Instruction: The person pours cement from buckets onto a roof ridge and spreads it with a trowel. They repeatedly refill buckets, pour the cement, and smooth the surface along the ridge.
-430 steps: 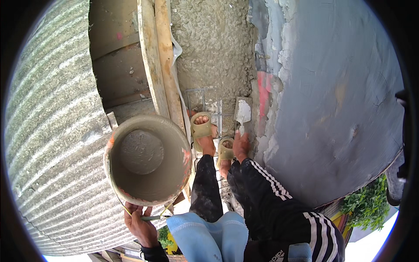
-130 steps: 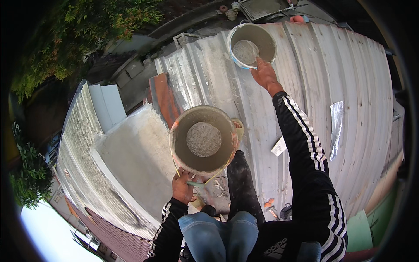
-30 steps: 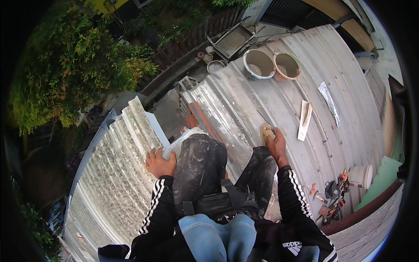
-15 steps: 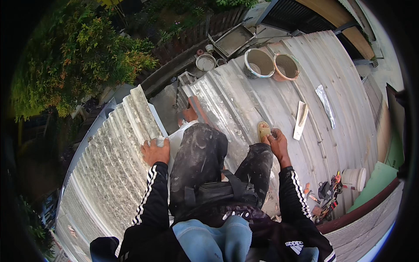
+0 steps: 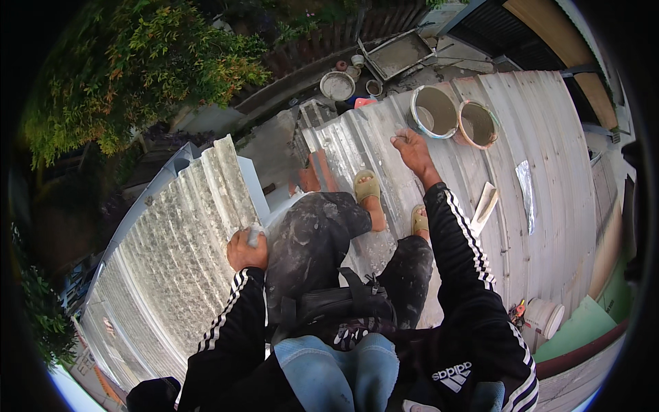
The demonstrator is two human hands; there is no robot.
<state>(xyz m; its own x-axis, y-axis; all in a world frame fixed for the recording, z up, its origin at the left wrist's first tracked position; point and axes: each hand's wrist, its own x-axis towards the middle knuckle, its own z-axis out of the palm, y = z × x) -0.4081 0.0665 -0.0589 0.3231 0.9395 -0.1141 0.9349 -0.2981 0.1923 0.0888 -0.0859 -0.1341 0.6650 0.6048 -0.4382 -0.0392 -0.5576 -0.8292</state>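
My left hand (image 5: 247,253) is closed round the raised edge of the corrugated fibre sheet (image 5: 168,247), beside my bent left leg. My right hand (image 5: 412,152) reaches forward above the ribbed metal roof (image 5: 535,137), fingers curled; what they hold, if anything, I cannot make out. Just beyond it stand two mortar-stained buckets (image 5: 434,129) (image 5: 477,142). My sandalled feet (image 5: 367,189) (image 5: 419,220) rest on the metal roof beneath it, beside a rusty-red strip (image 5: 319,172).
A pale offcut (image 5: 484,206) and a foil strip (image 5: 526,196) lie to the right, with a white pail (image 5: 542,316) lower down. Leafy trees (image 5: 117,75) rise at the upper left. Beyond the roof edge, a lower yard holds basins (image 5: 336,86) and a tray (image 5: 397,53).
My right hand has risen from beside my right foot toward the buckets. My left foot has come into view further forward. My left hand stays on the sheet; the view has shifted slightly.
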